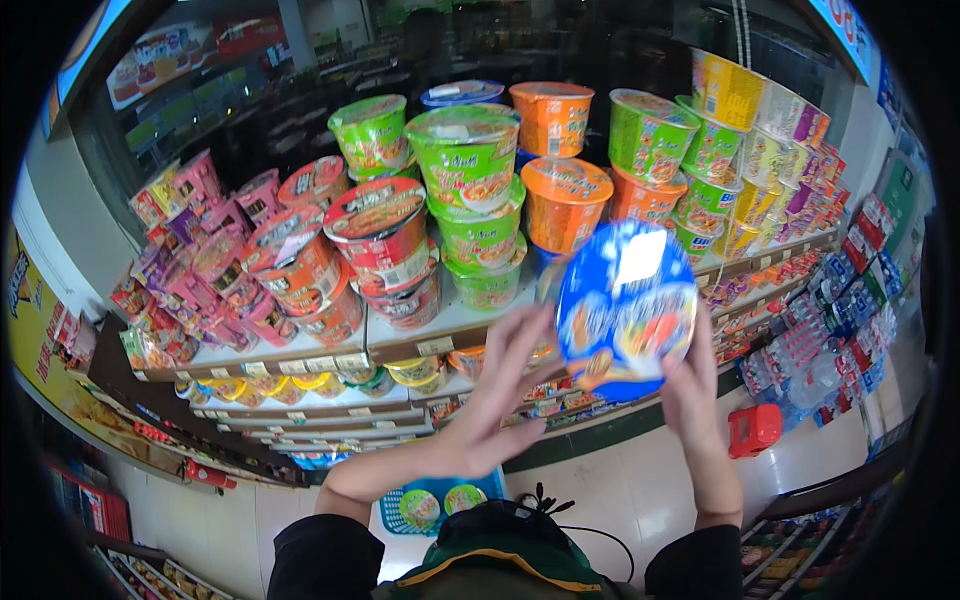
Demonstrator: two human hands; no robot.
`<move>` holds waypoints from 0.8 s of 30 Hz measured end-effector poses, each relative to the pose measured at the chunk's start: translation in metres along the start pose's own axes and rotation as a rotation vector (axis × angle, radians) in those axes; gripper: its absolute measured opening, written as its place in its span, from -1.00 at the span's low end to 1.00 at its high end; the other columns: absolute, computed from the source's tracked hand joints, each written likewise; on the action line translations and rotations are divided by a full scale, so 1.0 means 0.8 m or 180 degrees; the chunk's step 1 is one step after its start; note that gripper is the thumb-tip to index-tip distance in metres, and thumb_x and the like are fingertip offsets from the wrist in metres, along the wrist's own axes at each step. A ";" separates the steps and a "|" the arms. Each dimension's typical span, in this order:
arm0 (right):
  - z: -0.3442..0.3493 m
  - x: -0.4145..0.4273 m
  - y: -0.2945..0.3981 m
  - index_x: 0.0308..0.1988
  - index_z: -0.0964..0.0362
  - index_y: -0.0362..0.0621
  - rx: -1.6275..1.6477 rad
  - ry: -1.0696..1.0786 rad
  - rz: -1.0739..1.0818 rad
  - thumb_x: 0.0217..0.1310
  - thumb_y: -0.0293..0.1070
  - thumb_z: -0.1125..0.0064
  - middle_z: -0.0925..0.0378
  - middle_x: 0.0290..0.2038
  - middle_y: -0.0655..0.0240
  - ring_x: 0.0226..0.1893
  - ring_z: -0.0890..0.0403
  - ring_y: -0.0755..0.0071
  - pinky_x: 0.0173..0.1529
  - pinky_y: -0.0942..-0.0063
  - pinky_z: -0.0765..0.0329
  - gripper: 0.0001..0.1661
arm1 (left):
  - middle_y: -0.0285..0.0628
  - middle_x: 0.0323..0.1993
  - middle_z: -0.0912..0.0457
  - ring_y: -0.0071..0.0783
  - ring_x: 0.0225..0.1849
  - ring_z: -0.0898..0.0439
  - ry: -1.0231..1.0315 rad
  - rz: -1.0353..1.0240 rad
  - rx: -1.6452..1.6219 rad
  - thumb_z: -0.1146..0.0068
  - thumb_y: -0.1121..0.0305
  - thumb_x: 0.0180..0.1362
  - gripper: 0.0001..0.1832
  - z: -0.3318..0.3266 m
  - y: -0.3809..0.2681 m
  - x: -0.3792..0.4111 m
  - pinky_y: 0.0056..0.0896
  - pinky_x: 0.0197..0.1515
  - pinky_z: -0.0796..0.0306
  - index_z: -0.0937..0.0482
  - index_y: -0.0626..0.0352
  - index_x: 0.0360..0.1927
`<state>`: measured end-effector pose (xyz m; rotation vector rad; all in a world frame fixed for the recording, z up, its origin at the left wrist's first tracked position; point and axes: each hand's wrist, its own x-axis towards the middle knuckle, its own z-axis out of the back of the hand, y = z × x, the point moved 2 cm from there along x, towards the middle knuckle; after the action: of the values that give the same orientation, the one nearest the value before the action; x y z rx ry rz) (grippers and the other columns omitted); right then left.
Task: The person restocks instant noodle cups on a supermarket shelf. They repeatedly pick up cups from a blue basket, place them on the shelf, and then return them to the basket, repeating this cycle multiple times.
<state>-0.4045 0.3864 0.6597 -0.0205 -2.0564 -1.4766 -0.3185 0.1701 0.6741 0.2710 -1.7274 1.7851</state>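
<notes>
My right hand (691, 382) grips a blue instant noodle bowl (628, 311) by its right side, its printed lid tilted up towards me and bright with glare. To the left of this bowl is my left hand (506, 390), thumb and fingers spread; whether its fingertips touch the bowl is hard to tell. Behind the bowl, orange noodle bowls (567, 195) are stacked on the top shelf (405, 337). Green noodle bowls (471, 165) form a stack left of them, and red-lidded noodle bowls (377, 225) stand further left.
A teal plastic basket (391, 517) on the floor below holds two green-lidded bowls (420, 508). Pink noodle cups (225, 262) crowd the shelf's left end. At right, a red jug (754, 430) stands near packs of bottles (817, 375). A black cable (619, 541) hangs near my body.
</notes>
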 end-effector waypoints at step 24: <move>-0.119 -0.286 -0.538 0.13 -0.06 -0.07 -0.0772 0.1789 -0.3439 0.22 -0.56 -0.09 -0.31 0.10 0.10 -0.07 -0.58 0.15 -0.28 0.33 -0.70 -0.46 | -0.11 0.20 -0.20 -0.25 0.19 -0.35 -0.3615 0.3237 -0.2065 0.14 0.53 0.11 -0.44 -0.024 0.338 -0.522 -0.23 0.21 -0.33 -0.08 0.14 0.23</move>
<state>-0.3228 0.2139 0.2017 1.4190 -1.4006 -1.9779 -0.1399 0.0819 0.2176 0.1039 -3.6356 1.5480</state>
